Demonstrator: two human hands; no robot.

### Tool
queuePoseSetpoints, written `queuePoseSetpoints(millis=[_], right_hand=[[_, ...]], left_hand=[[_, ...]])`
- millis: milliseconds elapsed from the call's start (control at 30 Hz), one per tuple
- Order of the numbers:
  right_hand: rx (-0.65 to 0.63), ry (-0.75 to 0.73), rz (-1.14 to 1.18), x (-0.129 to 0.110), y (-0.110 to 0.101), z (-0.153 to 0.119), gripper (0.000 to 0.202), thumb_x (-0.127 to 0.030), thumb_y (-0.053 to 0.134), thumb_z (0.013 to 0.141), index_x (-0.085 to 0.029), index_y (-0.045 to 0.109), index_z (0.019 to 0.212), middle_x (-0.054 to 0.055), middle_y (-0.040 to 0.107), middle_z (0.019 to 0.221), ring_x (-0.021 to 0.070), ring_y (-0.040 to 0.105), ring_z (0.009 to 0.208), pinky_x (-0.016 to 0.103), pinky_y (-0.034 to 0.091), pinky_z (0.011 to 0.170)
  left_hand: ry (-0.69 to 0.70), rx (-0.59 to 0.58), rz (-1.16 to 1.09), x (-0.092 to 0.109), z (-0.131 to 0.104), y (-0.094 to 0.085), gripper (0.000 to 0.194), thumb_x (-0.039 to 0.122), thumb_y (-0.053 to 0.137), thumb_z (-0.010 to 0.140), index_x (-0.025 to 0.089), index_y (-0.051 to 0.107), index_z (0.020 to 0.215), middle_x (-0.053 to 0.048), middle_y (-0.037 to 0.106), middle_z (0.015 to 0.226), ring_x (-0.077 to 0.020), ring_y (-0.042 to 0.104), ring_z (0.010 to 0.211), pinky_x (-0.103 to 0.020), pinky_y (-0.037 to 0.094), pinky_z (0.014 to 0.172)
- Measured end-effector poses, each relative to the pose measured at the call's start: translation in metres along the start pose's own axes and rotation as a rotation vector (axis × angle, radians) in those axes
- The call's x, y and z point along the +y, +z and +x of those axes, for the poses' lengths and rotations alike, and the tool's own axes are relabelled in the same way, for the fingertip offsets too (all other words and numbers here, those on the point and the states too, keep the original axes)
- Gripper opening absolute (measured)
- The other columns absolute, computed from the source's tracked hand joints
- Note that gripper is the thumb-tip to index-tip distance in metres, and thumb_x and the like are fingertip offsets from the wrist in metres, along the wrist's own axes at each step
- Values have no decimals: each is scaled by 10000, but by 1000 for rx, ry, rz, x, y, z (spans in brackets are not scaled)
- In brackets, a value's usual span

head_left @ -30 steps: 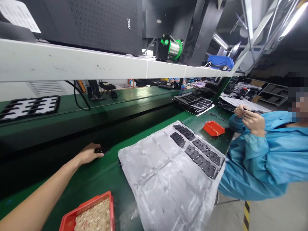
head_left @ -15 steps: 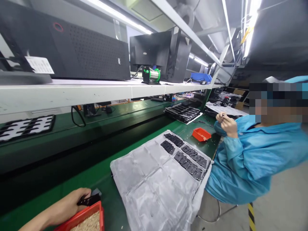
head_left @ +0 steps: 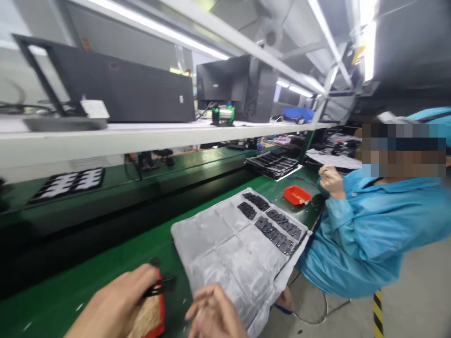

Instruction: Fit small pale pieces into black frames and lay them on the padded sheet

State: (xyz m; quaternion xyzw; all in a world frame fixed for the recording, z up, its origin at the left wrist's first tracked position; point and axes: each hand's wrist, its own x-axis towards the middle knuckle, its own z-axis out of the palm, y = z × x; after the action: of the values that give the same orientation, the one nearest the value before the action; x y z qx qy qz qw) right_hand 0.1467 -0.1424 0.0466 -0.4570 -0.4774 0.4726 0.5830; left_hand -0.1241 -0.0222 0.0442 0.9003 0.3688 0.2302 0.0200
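Note:
My left hand (head_left: 120, 298) is closed around a small black part (head_left: 157, 287), whose exact kind I cannot make out. It is over a red bin (head_left: 161, 312) full of small beige pieces (head_left: 148, 315), and hides much of that bin. My right hand (head_left: 217, 312) is at the lower edge of the view, to the right of the bin and in front of a grey compartmented tray (head_left: 200, 234). Its fingers are curled inward and blurred; whatever they hold is hidden. Rows of flat black parts (head_left: 273, 234) lie in the tray's far right compartments.
A co-worker in a blue smock (head_left: 366, 234) sits at the right, hands raised together. Beyond the tray are a second red bin (head_left: 297, 195) and stacked black trays (head_left: 272, 164). A white shelf (head_left: 158, 141) with monitors and a solder wire spool (head_left: 224, 114) overhangs the green bench.
My left hand has moved right and closer with the black part, further over the red bin. My right hand has come into view at the bottom. The view has shifted slightly.

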Motion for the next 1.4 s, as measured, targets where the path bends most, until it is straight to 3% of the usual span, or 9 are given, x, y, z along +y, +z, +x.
queuePoseSetpoints(millis=[100, 200, 300, 367, 467, 600, 800, 1000, 1400], right_hand=[[-119, 155, 159, 26, 34, -18, 642, -755, 688, 904, -214, 581, 1234, 32, 701, 982, 140, 726, 686, 263, 588, 603], [-165, 226, 138, 30, 44, -22, 498, -618, 751, 933, -199, 610, 1163, 19, 709, 918, 115, 700, 654, 231, 587, 604], [-149, 186, 7, 28, 44, -15, 360, -492, 776, 950, -203, 654, 1126, 7, 717, 832, 119, 702, 617, 220, 610, 604], [-159, 142, -90, 28, 46, -12, 291, -439, 763, 965, -208, 677, 1119, 19, 737, 835, 130, 718, 616, 219, 627, 607], [-253, 49, -215, 30, 53, -11, 214, -382, 720, 996, -221, 687, 1133, 37, 766, 869, 152, 749, 643, 222, 640, 604], [-324, -234, -407, 37, 62, -5, 144, -231, 678, 1011, -237, 699, 1153, 53, 768, 998, 175, 782, 847, 252, 655, 759], [-406, -574, -517, 38, 72, 5, 283, -6, 644, 969, -203, 726, 1155, 79, 709, 1170, 159, 723, 1082, 251, 605, 937], [-470, -621, -563, 41, 73, 5, 375, 46, 584, 971, -198, 740, 1210, 85, 663, 1206, 148, 699, 1090, 240, 615, 900], [-536, -635, -576, 45, 71, 9, 453, 71, 553, 937, -206, 749, 1237, 100, 654, 1187, 194, 692, 1077, 316, 630, 878]], left_hand=[[150, 71, -69, 69, -27, -4, 232, 118, 474, 1026, 216, 683, 1014, -71, 759, 1074, -207, 716, 928, -296, 568, 838], [106, 140, -213, 101, -41, 0, 235, 63, 458, 1037, 183, 652, 1097, -96, 742, 1090, -202, 703, 965, -310, 572, 850], [-259, 138, -528, 105, -62, 6, 464, 129, 670, 977, 190, 531, 1415, -145, 689, 1320, -237, 691, 1155, -370, 579, 979], [-546, 112, -846, 106, -77, 8, 672, 245, 852, 874, 198, 499, 1444, -124, 714, 1251, -222, 720, 1047, -334, 602, 891], [-751, 104, -1223, 109, -89, 11, 375, 369, 798, 934, 163, 602, 1178, -57, 729, 966, -147, 690, 774, -252, 568, 699], [-800, 122, -1281, 110, -93, 13, 246, 402, 558, 1077, 172, 526, 998, 43, 570, 684, -74, 510, 523, -196, 429, 533], [-721, 55, -1136, 111, -96, 4, 195, 317, 405, 1121, 210, 428, 960, 70, 484, 635, -86, 433, 523, -234, 356, 548], [-716, -10, -1089, 113, -95, -6, 132, 275, 353, 1118, 212, 444, 1046, 82, 445, 626, -112, 414, 526, -273, 354, 564], [-768, -80, -958, 116, -97, 0, 276, 324, 291, 1115, 178, 518, 1171, -50, 613, 898, -185, 550, 758, -378, 457, 755]])
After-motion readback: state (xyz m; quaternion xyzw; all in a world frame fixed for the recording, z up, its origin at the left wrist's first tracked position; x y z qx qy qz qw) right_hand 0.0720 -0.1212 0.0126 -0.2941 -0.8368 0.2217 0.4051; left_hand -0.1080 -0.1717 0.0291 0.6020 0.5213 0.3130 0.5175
